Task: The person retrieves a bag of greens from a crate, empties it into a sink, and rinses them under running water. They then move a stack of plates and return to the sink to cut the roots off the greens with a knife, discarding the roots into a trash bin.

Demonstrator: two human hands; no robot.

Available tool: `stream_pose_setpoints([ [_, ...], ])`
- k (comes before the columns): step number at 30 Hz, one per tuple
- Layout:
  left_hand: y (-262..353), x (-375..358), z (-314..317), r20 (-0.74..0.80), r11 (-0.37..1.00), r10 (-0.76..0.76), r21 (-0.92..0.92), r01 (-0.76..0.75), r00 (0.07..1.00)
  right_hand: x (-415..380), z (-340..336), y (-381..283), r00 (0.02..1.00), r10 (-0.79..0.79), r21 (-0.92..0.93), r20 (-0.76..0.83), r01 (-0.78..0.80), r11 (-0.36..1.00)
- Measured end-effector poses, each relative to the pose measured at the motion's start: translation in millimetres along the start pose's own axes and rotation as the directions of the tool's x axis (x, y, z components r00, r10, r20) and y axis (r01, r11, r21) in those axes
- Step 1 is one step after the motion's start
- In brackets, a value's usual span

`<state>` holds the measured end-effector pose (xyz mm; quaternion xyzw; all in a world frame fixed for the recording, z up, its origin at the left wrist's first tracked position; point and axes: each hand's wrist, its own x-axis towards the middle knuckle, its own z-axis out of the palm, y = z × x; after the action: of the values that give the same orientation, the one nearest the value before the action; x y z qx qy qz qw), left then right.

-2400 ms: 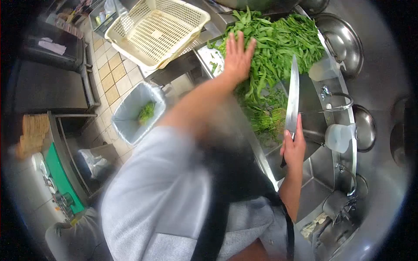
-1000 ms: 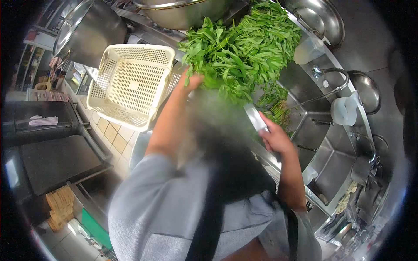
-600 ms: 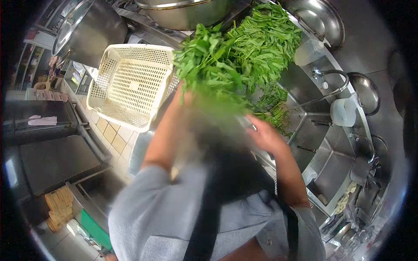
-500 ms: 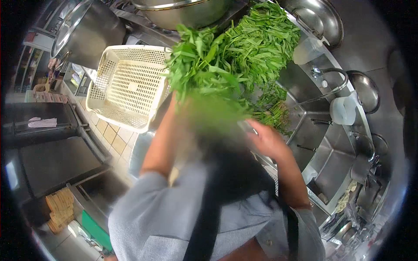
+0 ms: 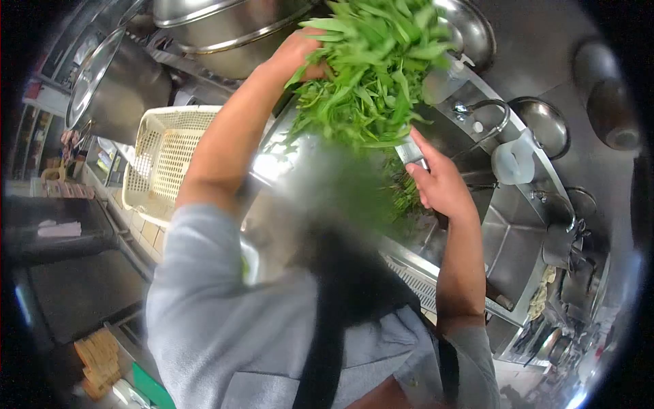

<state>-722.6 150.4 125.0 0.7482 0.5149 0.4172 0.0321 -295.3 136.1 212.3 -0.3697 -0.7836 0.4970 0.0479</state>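
A big heap of leafy greens with long narrow leaves, like water spinach, fills the upper middle of the view. My left hand is closed on the heap's left side, its fingertips partly buried in leaves. At the heap's lower right edge, my right hand grips what looks like a knife. Only its silver handle end shows; the rest is hidden by the leaves. Below, thin stems lie beside the sink, partly blurred. A metal worktop shows under my left forearm.
A cream perforated basket stands on the left. Large metal pots are behind it and at the top. To the right are a steel sink, a curved faucet and a translucent plastic container.
My left hand has moved up and right with the greens, baring the metal worktop. My right hand has shifted slightly up and right, still holding the silver handle. The view has swung somewhat.
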Motion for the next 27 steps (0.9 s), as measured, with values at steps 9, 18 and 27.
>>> stream_pose_setpoints([
  [9, -8.6, 80.9, 67.3, 0.326, 0.699, -0.463, 0.706, 0.113, 0.824, -110.5, 6.7, 110.6, 0.964, 0.262, 0.144, -0.051, -0.253, 0.957],
  [18, -34.8, 65.5, 76.7, 0.315, 0.631, -0.468, 0.774, 0.062, 0.826, -204.0, 19.1, 135.7, 0.777, 0.581, 0.496, -0.243, -0.416, 0.762],
  [27, 133.2, 95.1, 7.4, 0.242, 0.597, -0.690, 0.723, 0.347, 0.682, -210.8, -9.2, 186.2, 0.738, 0.631, 0.481, -0.240, -0.474, 0.738],
])
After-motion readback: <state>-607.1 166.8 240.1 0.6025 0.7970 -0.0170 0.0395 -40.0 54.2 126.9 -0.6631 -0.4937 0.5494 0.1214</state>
